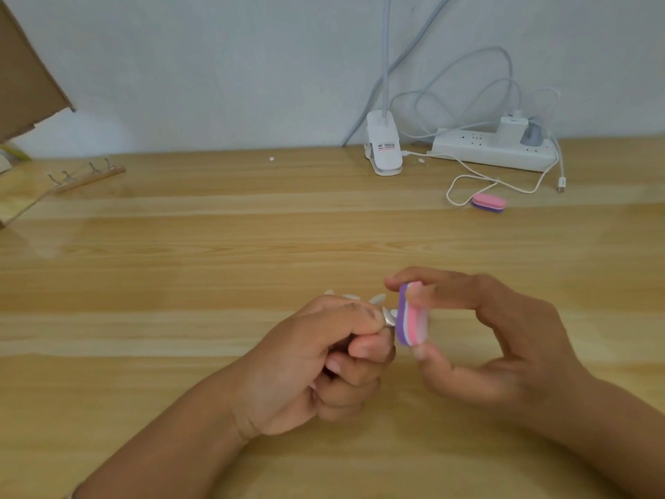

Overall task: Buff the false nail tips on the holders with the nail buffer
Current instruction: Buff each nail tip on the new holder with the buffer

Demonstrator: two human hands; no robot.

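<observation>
Clearly the buffing is in hand. The right hand (503,340) has its grip closed on the buffer (414,320), thumb below and fingers above, and holds it upright over the desk (180,282). Its purple face is at one tip (391,314); blur hides whether they touch. The left hand (324,358) is curled in a tight grip round the holders, which are hidden in the fist, and the other tips (378,300) fan out behind. To do it well, I judge: steady the left fist, stroke lightly along the tip's curve, and turn each tip flat to the pad. Heavy pressure might pop one off.
</observation>
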